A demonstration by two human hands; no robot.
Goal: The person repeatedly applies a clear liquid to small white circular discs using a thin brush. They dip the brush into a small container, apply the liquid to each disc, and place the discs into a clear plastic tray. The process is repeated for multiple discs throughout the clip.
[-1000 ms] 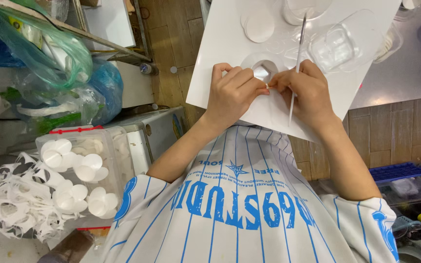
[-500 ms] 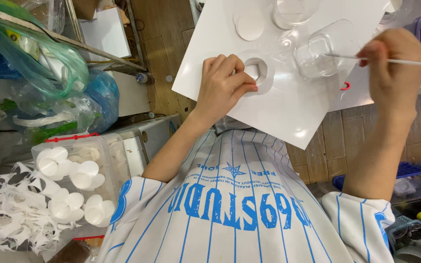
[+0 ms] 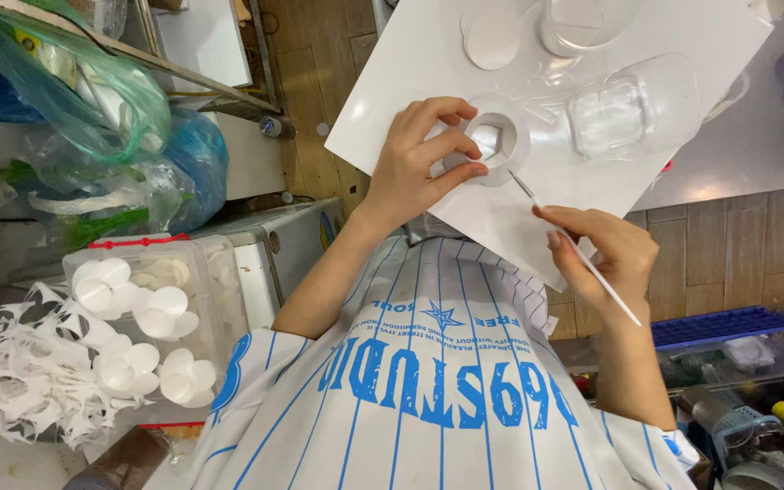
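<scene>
Right, from the head camera: a white board (image 3: pixel 428 82) lies tilted over the person's lap, its near corner at the chest, likely so the work sits close under the eyes. The left hand (image 3: pixel 424 163) curls around a white ring (image 3: pixel 492 141) on the board, thumb and fingers pinching its rim to steady it, with a small clear piece showing in the hole. The right hand (image 3: pixel 605 254) grips a thin white stick (image 3: pixel 573 247) like a pen, fingers closed on its shaft, tip aimed at the ring's near edge. Clear plastic shells (image 3: pixel 632 109) rest further along the board. Down at the left, a clear tub (image 3: pixel 210 272) holds white discs (image 3: pixel 142 322), within easy reach.
</scene>
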